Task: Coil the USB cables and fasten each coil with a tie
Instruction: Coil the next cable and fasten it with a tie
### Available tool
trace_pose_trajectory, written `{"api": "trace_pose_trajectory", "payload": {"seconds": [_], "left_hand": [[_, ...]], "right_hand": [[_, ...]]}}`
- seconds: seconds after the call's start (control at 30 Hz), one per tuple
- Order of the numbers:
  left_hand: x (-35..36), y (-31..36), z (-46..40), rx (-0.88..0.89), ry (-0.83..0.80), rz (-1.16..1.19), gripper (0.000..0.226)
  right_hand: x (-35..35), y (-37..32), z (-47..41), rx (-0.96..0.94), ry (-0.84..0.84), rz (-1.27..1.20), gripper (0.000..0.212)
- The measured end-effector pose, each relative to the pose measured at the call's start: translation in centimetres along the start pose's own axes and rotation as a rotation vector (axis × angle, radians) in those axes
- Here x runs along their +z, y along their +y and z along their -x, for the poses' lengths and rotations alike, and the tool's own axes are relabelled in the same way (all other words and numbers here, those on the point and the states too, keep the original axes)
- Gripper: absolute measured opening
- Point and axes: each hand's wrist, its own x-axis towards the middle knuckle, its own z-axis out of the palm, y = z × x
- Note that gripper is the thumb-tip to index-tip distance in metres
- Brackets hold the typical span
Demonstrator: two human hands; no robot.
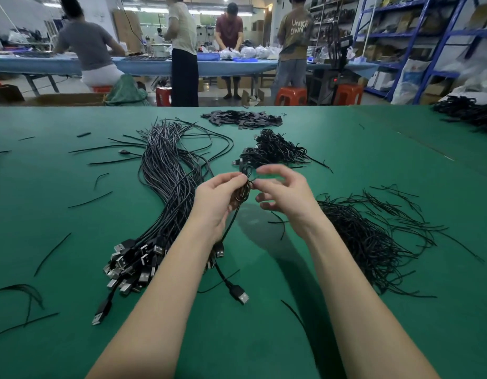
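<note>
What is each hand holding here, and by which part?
The left hand grips a coiled USB cable around its loops. The right hand pinches at the coil's top, seemingly a tie, too blurred to confirm.
</note>
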Motion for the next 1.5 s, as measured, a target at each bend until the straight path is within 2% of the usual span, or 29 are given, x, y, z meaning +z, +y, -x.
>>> {"api": "trace_pose_trajectory", "payload": {"seconds": [0.07, 0.13, 0.23, 0.37, 0.43, 0.47, 0.57, 0.6, 0.63, 0.67, 0.73, 0.8, 0.83, 0.9, 1.03, 1.13, 1.27, 1.33, 1.4, 1.43, 1.47, 1.5], "left_hand": [[-0.5, 0.3, -0.2, -0.135, 0.016, 0.075, 0.005], [-0.9, 0.6, -0.1, -0.209, -0.001, 0.098, 0.004], [-1.3, 0.8, -0.1, -0.284, -0.031, 0.124, 0.004], [-1.4, 0.7, -0.2, -0.255, -0.061, 0.095, 0.002], [-1.0, 0.3, -0.2, -0.148, -0.057, 0.103, 0.007], [-0.8, 0.1, -0.2, -0.063, -0.047, 0.101, 0.009], [-0.3, -0.4, 0.0, 0.2, -0.026, -0.012, 0.014], [-0.3, -0.3, -0.1, 0.221, -0.019, -0.04, 0.014], [-0.4, -0.2, -0.1, 0.197, -0.009, -0.049, 0.014], [-0.5, -0.1, -0.2, 0.137, 0.003, -0.035, 0.012], [-0.8, 0.1, -0.2, -0.027, 0.008, 0.041, 0.007], [-1.0, 0.2, -0.1, -0.152, -0.003, 0.077, 0.003], [-1.1, 0.3, -0.1, -0.199, -0.02, 0.088, 0.003], [-1.2, 0.6, 0.1, -0.262, -0.055, 0.119, 0.003], [-1.3, 0.8, 0.1, -0.291, -0.088, 0.143, 0.003], [-1.3, 0.5, 0.0, -0.19, -0.078, 0.125, 0.003], [-1.5, -0.2, -0.2, 0.006, -0.053, 0.074, 0.006], [-1.6, -0.5, -0.4, 0.238, -0.045, -0.14, 0.008], [-1.6, -0.7, -0.4, 0.493, -0.105, -0.332, 0.01], [-1.5, -0.7, -0.3, 0.557, -0.131, -0.371, 0.011], [-1.5, -0.7, -0.3, 0.574, -0.138, -0.382, 0.012], [-1.5, -0.8, -0.4, 0.546, -0.127, -0.378, 0.012]], "right_hand": [[-0.1, -0.5, -0.1, -0.312, 0.009, 0.515, 0.027], [-0.3, -0.6, -0.3, -0.47, -0.019, 0.779, 0.032], [-0.5, -0.3, -0.2, -0.503, -0.08, 0.85, 0.03], [-0.6, 0.2, -0.5, -0.593, 0.048, 0.798, 0.005], [0.1, 0.8, -0.6, -0.497, 0.142, 0.67, 0.007], [0.5, 1.0, -0.8, -0.343, 0.172, 0.462, 0.01], [1.7, 0.3, -0.5, 0.347, 0.057, -0.514, 0.016], [1.7, 0.4, -0.5, 0.43, 0.03, -0.637, 0.016], [1.7, 0.5, -0.5, 0.435, 0.008, -0.602, 0.015], [1.6, 0.6, -0.4, 0.347, 0.0, -0.432, 0.013], [1.1, 0.6, 0.0, 0.0, 0.046, 0.03, 0.002], [0.3, 0.7, 0.0, -0.362, 0.066, 0.457, 0.011], [0.0, 0.7, -0.2, -0.484, 0.05, 0.617, 0.016], [-0.3, 0.8, -0.4, -0.611, 0.052, 0.784, 0.017], [-0.5, 1.5, -0.6, -0.69, 0.121, 0.733, 0.006], [-0.3, 1.7, -0.6, -0.538, 0.126, 0.549, 0.006], [0.8, 1.7, -0.5, -0.191, 0.059, 0.235, 0.013], [0.9, 1.2, -0.4, 0.122, -0.022, -0.125, 0.011], [0.4, 0.9, -0.4, 0.498, -0.17, -0.62, 0.006], [0.2, 0.9, -0.3, 0.62, -0.236, -0.843, 0.005], [0.1, 1.0, -0.2, 0.67, -0.271, -0.958, 0.005], [0.1, 1.1, -0.1, 0.656, -0.274, -0.946, 0.006]]}}
